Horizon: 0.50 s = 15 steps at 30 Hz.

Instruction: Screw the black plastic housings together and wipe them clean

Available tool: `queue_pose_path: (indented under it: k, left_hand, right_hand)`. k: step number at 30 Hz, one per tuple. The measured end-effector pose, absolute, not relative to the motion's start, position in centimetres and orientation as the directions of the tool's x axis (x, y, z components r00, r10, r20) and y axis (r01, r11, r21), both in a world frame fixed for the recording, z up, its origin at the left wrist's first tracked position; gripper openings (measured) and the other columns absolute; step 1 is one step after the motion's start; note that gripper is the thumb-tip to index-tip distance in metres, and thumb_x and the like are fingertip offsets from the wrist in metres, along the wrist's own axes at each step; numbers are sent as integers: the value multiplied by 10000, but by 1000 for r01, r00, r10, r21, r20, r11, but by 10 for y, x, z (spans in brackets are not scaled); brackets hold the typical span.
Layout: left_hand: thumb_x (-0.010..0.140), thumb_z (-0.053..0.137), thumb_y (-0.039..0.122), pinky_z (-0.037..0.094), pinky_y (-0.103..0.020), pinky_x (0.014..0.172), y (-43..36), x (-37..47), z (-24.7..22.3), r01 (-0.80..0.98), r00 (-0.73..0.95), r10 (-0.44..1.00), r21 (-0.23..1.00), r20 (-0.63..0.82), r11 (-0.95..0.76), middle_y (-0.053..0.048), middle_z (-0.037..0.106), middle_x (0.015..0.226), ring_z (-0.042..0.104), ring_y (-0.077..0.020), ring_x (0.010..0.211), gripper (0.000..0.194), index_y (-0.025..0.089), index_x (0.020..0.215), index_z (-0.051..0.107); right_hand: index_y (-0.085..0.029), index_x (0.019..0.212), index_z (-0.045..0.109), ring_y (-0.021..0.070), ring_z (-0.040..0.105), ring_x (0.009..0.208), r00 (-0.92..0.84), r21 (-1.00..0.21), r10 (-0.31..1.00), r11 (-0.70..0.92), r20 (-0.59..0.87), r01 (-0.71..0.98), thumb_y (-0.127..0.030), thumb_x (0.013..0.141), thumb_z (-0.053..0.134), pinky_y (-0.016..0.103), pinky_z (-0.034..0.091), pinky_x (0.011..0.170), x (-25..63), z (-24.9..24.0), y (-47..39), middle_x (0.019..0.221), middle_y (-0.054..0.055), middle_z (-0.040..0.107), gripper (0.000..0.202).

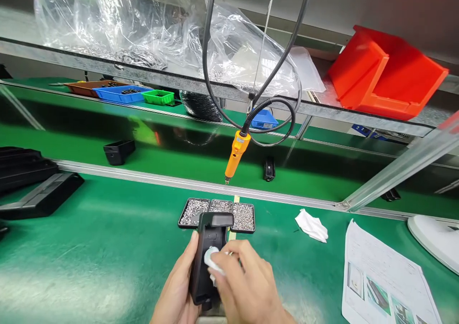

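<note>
One black housing (211, 238), left hand (178, 281); one white wad (211, 257), right hand (249, 278); three trays (254, 217).

Bare left hand (177, 283), bare right hand (251, 281), uncovered fingers (245, 248)

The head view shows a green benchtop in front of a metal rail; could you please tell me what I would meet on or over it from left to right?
Black parts, left hand, black housing, right hand, white cloth, printed sheet, white object.
</note>
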<state>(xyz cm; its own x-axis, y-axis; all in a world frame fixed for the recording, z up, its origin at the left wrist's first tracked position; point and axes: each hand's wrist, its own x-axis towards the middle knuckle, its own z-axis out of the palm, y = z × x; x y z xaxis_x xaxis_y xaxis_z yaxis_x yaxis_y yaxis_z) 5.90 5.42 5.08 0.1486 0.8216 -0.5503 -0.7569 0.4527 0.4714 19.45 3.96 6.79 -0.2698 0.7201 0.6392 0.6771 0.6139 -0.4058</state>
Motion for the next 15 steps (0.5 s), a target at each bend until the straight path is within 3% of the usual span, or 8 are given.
queue_pose_path:
  k: [2, 6, 8, 10, 12, 13, 15]
  left_hand:
    - [909, 731, 428, 576, -255, 558, 54, 58, 51, -741, 148, 800, 470, -581, 479, -99, 770, 950, 717, -206, 708, 381, 127, 1143, 738]
    - [837, 791, 498, 567, -264, 561, 53, 59, 52, -740, 149, 831, 497, -535, 453, -77, 760, 900, 726, -235, 754, 475, 138, 1142, 737]
    - [812, 823, 479, 585, -268, 643, 52, 60, 51, -748, 130, 860, 520, -494, 412, -63, 758, 904, 725, -228, 780, 442, 146, 1091, 744]
    - [813, 822, 478, 593, -285, 686, 51, 60, 49, -751, 149, 853, 504, -500, 427, -67, 757, 908, 722, -225, 769, 418, 143, 1052, 743]
    - [828, 800, 500, 597, -305, 691, 50, 60, 47, -751, 191, 829, 465, -526, 469, -77, 754, 901, 720, -233, 759, 440, 138, 1069, 739]
    - [834, 791, 506, 597, -311, 691, 50, 60, 47, -751, 206, 823, 454, -530, 480, -79, 752, 897, 722, -239, 766, 456, 137, 1096, 735]
    - [838, 789, 504, 589, -302, 677, 49, 61, 47, -749, 205, 826, 460, -525, 478, -71, 750, 889, 723, -242, 779, 465, 143, 1124, 728]
  right_hand:
    - [-195, 1156, 613, 165, 615, 612, -315, -220, 698, 562, 644, 797, -236, 1048, 392, 269, 468, 456, 189, 63, 35, 969, 86, 652, 249]
    - [-169, 1228, 587, 181, 621, 593, -281, -118, 713, 454, 642, 883, -219, 1074, 296, 275, 441, 418, 182, 64, 31, 837, 64, 622, 333]
    - [-179, 1167, 594, 180, 608, 570, -260, -139, 734, 435, 628, 890, -230, 1083, 288, 282, 439, 422, 178, 66, 32, 787, 45, 606, 321]
    - [-207, 930, 574, 152, 543, 465, -142, -236, 732, 387, 667, 891, -266, 1095, 297, 278, 400, 393, 172, 68, 33, 658, -4, 545, 328]
    - [-234, 732, 435, 127, 457, 369, 11, -343, 696, 340, 718, 876, -301, 1101, 317, 279, 341, 357, 167, 70, 34, 530, -48, 430, 393]
    - [-237, 710, 406, 123, 443, 357, 37, -353, 675, 337, 737, 873, -295, 1100, 328, 285, 324, 353, 166, 71, 34, 509, -54, 407, 401]
    - [-214, 797, 512, 134, 489, 400, -80, -251, 648, 401, 757, 881, -256, 1091, 341, 298, 323, 371, 168, 72, 35, 555, -36, 469, 342]
